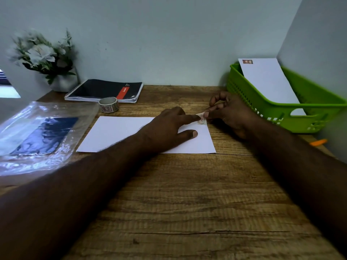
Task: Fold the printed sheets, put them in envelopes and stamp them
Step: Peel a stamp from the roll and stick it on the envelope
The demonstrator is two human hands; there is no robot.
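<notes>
With my left hand (169, 126) flat, forefinger pressing the small reddish stamp (201, 119) at the far right corner of the white paper envelope (116, 132) while my right hand (227, 113) pinches its edge, I judge creasing or crooked seating likely.

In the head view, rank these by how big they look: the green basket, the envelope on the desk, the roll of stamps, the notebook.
Largest to smallest, as seen:
1. envelope on the desk and green basket: close in apparent size, and the basket is cut off at the edge, so unranked
2. notebook, though it lies farther back
3. roll of stamps
</notes>
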